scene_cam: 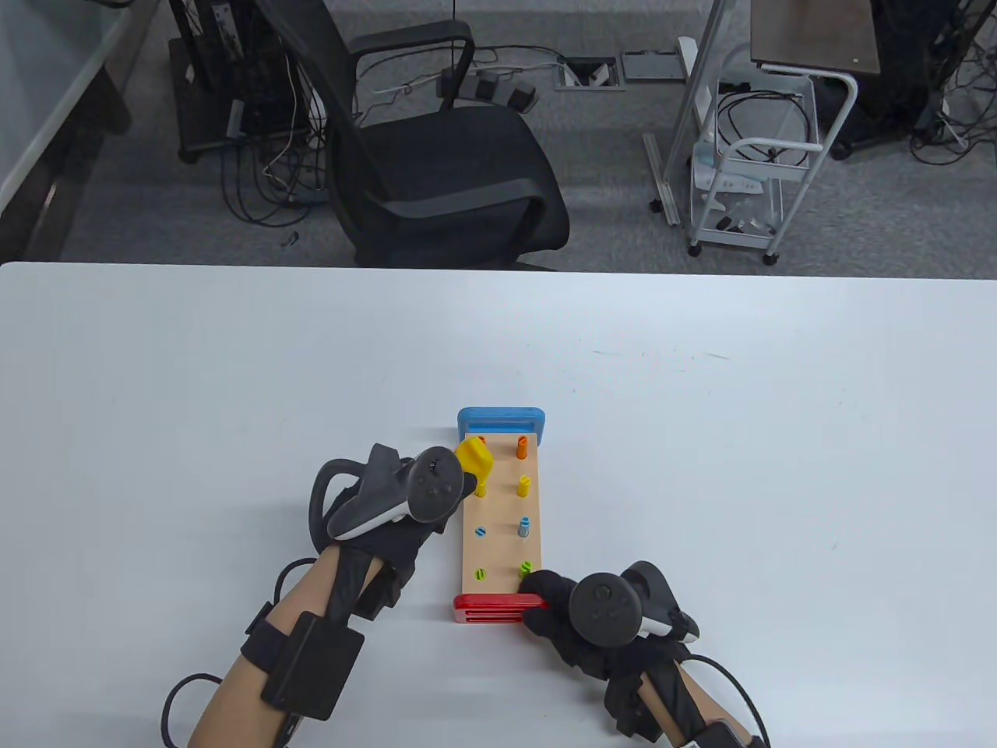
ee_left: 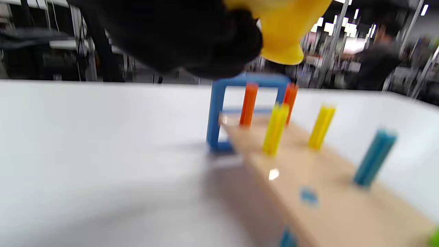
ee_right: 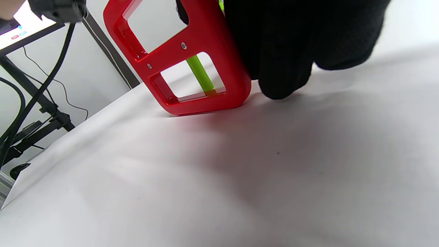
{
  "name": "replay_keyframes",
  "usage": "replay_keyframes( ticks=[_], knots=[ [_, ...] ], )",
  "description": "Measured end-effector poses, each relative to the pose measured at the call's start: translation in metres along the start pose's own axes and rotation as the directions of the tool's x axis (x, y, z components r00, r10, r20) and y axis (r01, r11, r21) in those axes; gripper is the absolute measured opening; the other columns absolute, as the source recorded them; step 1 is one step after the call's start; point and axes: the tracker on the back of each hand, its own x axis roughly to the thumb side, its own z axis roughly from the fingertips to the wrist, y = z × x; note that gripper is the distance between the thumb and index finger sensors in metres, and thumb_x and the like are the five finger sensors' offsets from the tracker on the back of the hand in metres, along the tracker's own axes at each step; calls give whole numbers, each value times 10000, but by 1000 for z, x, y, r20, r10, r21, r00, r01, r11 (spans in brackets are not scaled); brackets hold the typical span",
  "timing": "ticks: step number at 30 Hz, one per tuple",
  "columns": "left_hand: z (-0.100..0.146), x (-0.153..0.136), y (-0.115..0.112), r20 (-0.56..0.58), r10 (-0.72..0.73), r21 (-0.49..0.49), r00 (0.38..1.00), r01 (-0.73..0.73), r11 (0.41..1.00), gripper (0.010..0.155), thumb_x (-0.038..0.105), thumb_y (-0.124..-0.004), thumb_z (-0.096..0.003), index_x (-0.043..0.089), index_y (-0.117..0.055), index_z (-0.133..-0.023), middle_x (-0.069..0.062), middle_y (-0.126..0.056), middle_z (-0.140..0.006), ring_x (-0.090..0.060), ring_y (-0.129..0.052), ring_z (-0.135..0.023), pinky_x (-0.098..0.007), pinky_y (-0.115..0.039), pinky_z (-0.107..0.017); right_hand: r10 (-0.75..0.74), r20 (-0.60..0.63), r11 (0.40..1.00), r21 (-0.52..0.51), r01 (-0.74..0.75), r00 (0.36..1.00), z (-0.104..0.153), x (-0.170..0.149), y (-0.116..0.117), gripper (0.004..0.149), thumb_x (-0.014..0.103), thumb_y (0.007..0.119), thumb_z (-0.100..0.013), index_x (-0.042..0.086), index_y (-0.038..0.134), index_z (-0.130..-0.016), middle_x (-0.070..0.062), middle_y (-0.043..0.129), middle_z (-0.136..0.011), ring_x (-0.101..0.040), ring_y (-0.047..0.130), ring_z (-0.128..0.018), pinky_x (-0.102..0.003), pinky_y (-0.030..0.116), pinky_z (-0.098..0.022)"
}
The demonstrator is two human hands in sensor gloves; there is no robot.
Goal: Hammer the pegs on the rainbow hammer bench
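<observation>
Nearest, the right hand [scene_cam: 580,615] grips the red end frame [scene_cam: 491,608] of the hammer bench [scene_cam: 502,518], which lies mid-table, steadying it. Beyond, both green pegs and the left blue peg [scene_cam: 480,532] sit low; the right blue peg [scene_cam: 524,527] stands proud. Farther, the left hand [scene_cam: 405,506] clasps the yellow hammer [scene_cam: 473,458] (handle hidden) above the left yellow peg [scene_cam: 481,489]. Step in hand, by judgement: mid-strike; next, a square downward blow.

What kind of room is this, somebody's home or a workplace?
Probably an office or lab, not a home: a black office chair, tangled cables across grey carpet, and a wheeled white cart stand behind the white table.
</observation>
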Motion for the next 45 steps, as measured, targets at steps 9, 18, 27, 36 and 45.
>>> replay_keyframes(
  ticks=[9, 18, 27, 36, 45],
  knots=[
    [2, 1, -47, -11, -137, -196, 990, 132, 972, 665, 602, -371, -561, 161, -603, -1002, 44, -984, -633, -104, -1026, -238, -231, -897, -194, 2, 0, 1000, -2, -2, 1000, 0, 0, 0, 615, 448, 397, -576, 101, 404, -1083, -325, 700, -1042, -501, 826, -796, -664, 690, -582],
    [18, 5, 21, 24, 263, 199, 965, -262, 944, 679, 574, -488, -577, 90, -701, -1003, -102, -1013, -591, -240, -1006, -215, -329, -847, -165, 1, 0, 1000, -4, -1, 1000, 0, 0, 0, 613, 448, 397, -576, 102, 403, -1082, -324, 699, -1042, -501, 828, -794, -664, 691, -581],
    [3, 14, -23, -72, -83, -143, 994, 72, 987, 670, 578, -473, -586, 94, -700, -990, -71, -1013, -577, -207, -1006, -201, -308, -856, -161, 1, 1, 1000, -6, -1, 1000, 0, 0, 0, 614, 447, 398, -576, 100, 404, -1083, -325, 701, -1040, -500, 827, -795, -664, 692, -581],
    [7, 13, -36, -90, 59, 6, 994, -58, 998, 675, 565, -517, -581, 73, -741, -985, -106, -1033, -554, -247, -1010, -179, -327, -851, -135, 2, 0, 1000, -5, -2, 1000, 0, 0, 1, 614, 448, 397, -576, 101, 403, -1082, -324, 700, -1042, -499, 828, -794, -663, 692, -581],
    [22, 18, 12, -52, 134, 148, 990, -125, 981, 673, 577, -493, -583, 88, -710, -991, -93, -1017, -580, -227, -1005, -198, -320, -848, -155, 3, 0, 1000, -6, -3, 1000, 0, 0, 1, 614, 448, 397, -576, 101, 404, -1083, -325, 701, -1041, -500, 827, -795, -664, 692, -581]
  ],
)
